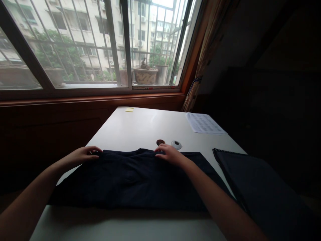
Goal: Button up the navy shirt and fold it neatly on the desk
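Note:
A dark navy garment (125, 180) lies spread across the near part of the white table, wrinkled in the middle; its exact kind is hard to tell in the dim light. At its far left corner, my left hand (91, 153) pinches the fabric edge between thumb and fingers. My right hand (170, 154) grips the same far edge, right of the middle, with the thumb on top of the cloth and fingers at the rim. The garment's left end hangs slightly past the table's left side.
Beyond the garment, the white table (147, 124) holds a yellow sticky note (129, 109), printed papers (205, 123), a brown round hole (160, 142) and a round grommet cover (176, 144). A dark chair-like panel (258, 180) stands at the right. Barred window (130, 50) ahead.

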